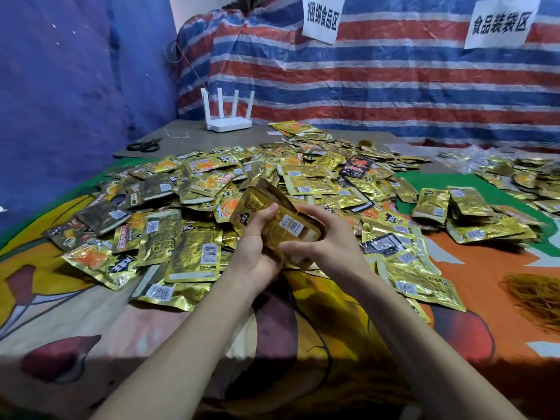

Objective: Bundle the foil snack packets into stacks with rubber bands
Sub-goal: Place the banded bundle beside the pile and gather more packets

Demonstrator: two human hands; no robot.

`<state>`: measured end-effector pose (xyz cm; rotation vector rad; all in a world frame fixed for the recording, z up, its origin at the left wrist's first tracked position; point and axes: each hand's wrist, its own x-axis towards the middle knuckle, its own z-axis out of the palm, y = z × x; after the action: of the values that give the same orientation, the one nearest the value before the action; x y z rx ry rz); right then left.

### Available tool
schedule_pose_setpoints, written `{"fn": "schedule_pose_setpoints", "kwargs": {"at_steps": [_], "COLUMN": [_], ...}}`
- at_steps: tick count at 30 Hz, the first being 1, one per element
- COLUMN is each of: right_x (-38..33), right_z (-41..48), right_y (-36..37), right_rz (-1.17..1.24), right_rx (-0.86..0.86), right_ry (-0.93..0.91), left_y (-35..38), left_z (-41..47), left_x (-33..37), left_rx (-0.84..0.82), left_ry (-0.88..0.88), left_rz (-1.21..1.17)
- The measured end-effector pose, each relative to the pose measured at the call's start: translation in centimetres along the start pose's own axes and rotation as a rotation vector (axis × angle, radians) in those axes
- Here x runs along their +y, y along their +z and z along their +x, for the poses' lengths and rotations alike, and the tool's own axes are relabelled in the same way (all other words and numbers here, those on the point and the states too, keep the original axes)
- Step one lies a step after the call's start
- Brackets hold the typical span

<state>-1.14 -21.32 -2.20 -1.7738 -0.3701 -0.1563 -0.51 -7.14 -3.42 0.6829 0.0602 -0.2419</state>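
Note:
I hold a stack of gold foil snack packets [260, 207] above the table, tilted, barcode side up. My left hand [254, 247] grips its near left edge, thumb on top. My right hand [324, 237] holds the right end, fingers curled round it, and a thin rubber band [298, 214] runs across the stack by those fingers. A big loose heap of gold packets [230, 180] lies behind and to the left. Bundled stacks [460, 207] sit to the right. A tangle of yellow rubber bands [536, 298] lies at the right edge.
A colourful printed cloth [127, 328] covers the table. At the back stand a white router [228, 116] and black scissors [145, 144] on a grey board. A striped tarp with two paper signs hangs behind. More packets [521, 174] lie at the far right.

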Motion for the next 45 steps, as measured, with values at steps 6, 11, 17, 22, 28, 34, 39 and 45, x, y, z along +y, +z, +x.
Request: {"fn": "schedule_pose_setpoints", "kwargs": {"at_steps": [6, 11, 17, 22, 28, 34, 39, 45], "right_x": [-1.0, -1.4, -1.6, -1.5, -1.1, -0.9, -0.5, 0.0], "right_z": [0.7, 1.0, 0.7, 0.6, 0.6, 0.0, -0.5, -1.3], "right_y": [-1.9, -4.0, -4.6, -4.6, -5.7, -5.5, -5.6, -5.9], "right_rz": [-0.024, -0.059, -0.034, 0.055, 0.228, 0.211, 0.109, 0.039], "right_rx": [-0.062, -0.042, -0.054, -0.054, -0.049, -0.005, 0.056, -0.044], "right_ry": [-0.029, -0.03, -0.016, -0.016, 0.07, 0.124, 0.17, 0.18], "left_y": [0.1, 0.3, 0.3, 0.5, 0.0, 0.1, -0.1, 0.3], "left_z": [-0.4, -0.6, -0.8, -0.8, -0.8, -0.8, -0.2, 0.4], "left_x": [0.4, 0.1, -0.1, -0.5, 1.0, 0.6, 1.0, -0.8], "left_rx": [-0.053, -0.061, -0.113, -0.069, -0.179, -0.152, -0.163, 0.066], "left_ry": [0.056, 0.047, 0.022, 0.11, 0.085, 0.103, 0.185, 0.401], "left_rz": [0.193, 0.336, 0.348, 0.364, 0.191, 0.248, 0.335, 0.645]}}
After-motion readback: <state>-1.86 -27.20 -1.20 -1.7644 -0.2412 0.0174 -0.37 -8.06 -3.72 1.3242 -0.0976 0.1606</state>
